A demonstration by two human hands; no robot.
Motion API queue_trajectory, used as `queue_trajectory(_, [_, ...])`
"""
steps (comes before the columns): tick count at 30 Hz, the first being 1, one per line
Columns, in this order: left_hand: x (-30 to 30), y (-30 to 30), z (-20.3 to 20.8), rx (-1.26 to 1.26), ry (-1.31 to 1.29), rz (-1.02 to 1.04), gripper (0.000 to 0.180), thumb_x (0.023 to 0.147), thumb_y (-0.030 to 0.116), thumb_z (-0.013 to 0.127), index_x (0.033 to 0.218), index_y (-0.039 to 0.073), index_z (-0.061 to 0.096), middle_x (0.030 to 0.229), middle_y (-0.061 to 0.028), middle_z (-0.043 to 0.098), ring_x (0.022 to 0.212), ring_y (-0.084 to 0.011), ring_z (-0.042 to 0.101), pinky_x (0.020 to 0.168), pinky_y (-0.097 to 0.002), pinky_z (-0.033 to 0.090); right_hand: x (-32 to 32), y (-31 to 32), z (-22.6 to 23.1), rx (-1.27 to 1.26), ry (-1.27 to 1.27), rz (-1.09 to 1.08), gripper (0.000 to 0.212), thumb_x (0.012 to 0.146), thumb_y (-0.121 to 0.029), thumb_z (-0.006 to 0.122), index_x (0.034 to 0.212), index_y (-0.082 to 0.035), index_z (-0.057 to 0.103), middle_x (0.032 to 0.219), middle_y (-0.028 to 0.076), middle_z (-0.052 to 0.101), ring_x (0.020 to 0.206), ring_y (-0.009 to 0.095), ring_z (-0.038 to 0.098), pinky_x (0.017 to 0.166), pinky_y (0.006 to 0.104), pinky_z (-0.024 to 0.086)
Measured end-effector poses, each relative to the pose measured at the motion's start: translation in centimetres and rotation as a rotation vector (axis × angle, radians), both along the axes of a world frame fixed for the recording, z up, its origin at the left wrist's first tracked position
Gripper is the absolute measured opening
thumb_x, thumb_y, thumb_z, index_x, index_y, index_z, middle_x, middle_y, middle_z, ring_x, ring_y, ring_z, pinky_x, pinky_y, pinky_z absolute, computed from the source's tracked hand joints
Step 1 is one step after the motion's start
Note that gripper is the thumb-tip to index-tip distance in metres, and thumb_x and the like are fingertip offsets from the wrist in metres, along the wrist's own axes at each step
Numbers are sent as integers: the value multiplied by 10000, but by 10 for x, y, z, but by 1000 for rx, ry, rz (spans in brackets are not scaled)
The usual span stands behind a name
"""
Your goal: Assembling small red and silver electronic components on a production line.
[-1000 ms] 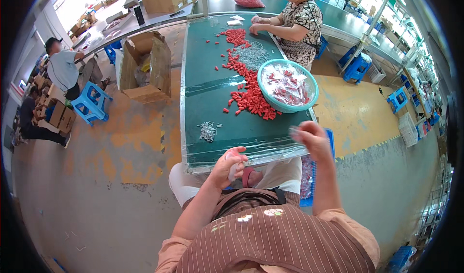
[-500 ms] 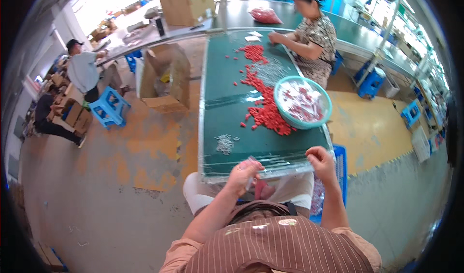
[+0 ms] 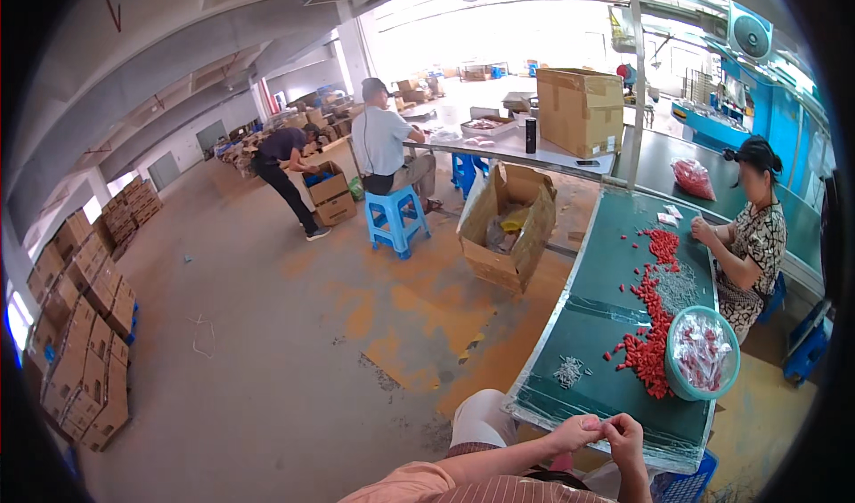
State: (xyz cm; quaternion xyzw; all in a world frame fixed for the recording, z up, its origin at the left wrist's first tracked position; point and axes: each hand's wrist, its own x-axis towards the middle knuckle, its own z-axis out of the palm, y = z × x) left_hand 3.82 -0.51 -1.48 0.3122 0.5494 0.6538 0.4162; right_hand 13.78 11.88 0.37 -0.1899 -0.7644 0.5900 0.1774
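My left hand (image 3: 577, 433) and my right hand (image 3: 623, 434) meet over the near edge of the green-topped table (image 3: 579, 314). Fingers on both hands are pinched closed, tip to tip; whatever lies between them is hidden or too small to name. Beyond them, small red pieces (image 3: 648, 357) are heaped in a long trail. A pile of small grey pieces (image 3: 677, 288) lies beside the trail, and a smaller grey pile (image 3: 568, 371) sits near the left edge. To the right stands a turquoise basket (image 3: 732, 371) of clear bags with red contents.
Across the table a co-worker (image 3: 753, 236) sits with both hands raised over it. An open carton (image 3: 499, 267) stands left of the table. Farther off are a seated person on a blue stool (image 3: 392, 223), a bending person (image 3: 283, 160) and stacked cartons (image 3: 85, 343).
The view has swung left and up, so the table now appears at the lower right. My hands, apart before with a clear plastic bag in the left, have come together.
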Motion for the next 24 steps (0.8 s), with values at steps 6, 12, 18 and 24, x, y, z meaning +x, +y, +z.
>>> queue_trajectory(6, [-10,0,-3,-137,-223,-131,275,886,361,550,779,110,514,672,36,490,572,-49,440,511,-194,367,0,5,12,-176,2,-61,67,775,-16,570,728,7,527,626,25,555,573,71,511,525,215,411])
queue_trajectory(12, [-1,10,-31,6,-266,-33,224,915,326,503,862,109,522,711,36,515,513,-36,439,410,-175,338,3,13,-23,-160,35,-88,76,787,-46,576,744,-31,515,664,17,554,579,81,514,535,215,430])
queue_trajectory(18, [-1,10,-36,8,-337,4,226,922,314,482,900,93,528,775,5,554,557,-74,489,439,-206,391,4,14,-12,-408,73,-168,74,778,-32,565,734,-49,508,656,25,553,565,93,520,514,226,436])
queue_trajectory(24, [3,5,-30,-37,-239,87,165,895,214,467,941,82,554,744,-15,563,535,-94,499,436,-234,409,-6,28,-57,-121,44,127,83,726,-3,585,764,-38,521,677,8,543,569,89,507,518,219,434])
